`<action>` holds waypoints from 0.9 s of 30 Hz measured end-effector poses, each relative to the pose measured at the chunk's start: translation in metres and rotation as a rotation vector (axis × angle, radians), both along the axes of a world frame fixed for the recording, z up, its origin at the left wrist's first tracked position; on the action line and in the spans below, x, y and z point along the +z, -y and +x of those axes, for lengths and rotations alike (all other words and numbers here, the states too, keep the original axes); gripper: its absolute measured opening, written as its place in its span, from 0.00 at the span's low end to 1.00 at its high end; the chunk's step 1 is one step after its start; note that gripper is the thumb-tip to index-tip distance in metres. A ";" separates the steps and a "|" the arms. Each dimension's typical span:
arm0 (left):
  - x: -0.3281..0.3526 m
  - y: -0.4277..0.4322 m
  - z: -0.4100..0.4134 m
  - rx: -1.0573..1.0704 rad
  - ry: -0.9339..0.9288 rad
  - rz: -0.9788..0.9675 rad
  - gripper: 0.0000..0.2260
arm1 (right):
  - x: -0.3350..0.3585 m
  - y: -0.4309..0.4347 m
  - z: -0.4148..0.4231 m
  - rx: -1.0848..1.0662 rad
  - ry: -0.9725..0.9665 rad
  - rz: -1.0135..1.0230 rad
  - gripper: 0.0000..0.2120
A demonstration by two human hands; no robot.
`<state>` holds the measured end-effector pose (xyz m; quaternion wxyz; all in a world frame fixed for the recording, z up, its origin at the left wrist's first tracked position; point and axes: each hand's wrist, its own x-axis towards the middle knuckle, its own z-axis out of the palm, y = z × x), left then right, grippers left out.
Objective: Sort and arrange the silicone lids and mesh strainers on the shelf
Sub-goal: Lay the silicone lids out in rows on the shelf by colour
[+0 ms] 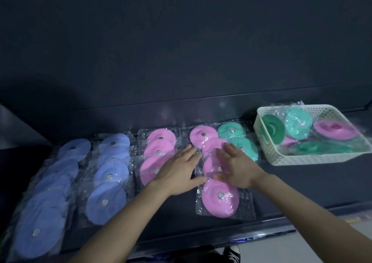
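Observation:
Round silicone lids in clear bags lie in rows on the dark shelf (pixel 177 218). Two rows of blue lids (pixel 108 182) fill the left side. Two rows of pink lids (pixel 220 197) run down the middle. Two teal lids (pixel 231 131) lie behind and right of them. My left hand (pixel 179 170) lies flat, fingers straight, between the two pink rows. My right hand (pixel 235 167) is spread flat over the right pink row and covers part of a pink lid. Neither hand holds anything.
A white perforated basket (pixel 267 142) stands at the right of the shelf, holding several bagged teal, green and pink lids. The shelf's front edge runs below my forearms. A dark back wall rises behind. A shoe (pixel 233 252) shows on the floor below.

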<state>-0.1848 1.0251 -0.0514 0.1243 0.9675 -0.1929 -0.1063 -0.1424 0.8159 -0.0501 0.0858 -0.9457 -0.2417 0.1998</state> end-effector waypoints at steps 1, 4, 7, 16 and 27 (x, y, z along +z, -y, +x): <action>-0.001 0.002 0.002 -0.018 -0.012 0.031 0.38 | -0.002 0.000 -0.003 0.009 0.015 -0.030 0.45; -0.005 0.007 0.004 -0.066 -0.033 0.107 0.43 | -0.011 -0.005 -0.006 0.036 0.029 -0.076 0.46; -0.010 0.006 0.003 -0.080 -0.037 0.162 0.46 | -0.013 -0.010 -0.003 0.052 0.030 -0.068 0.47; -0.004 0.010 0.016 0.022 -0.032 0.133 0.45 | -0.013 -0.011 0.003 0.121 0.046 0.039 0.44; -0.005 0.017 0.018 -0.011 -0.084 0.129 0.52 | 0.000 0.017 0.007 0.159 -0.051 0.082 0.51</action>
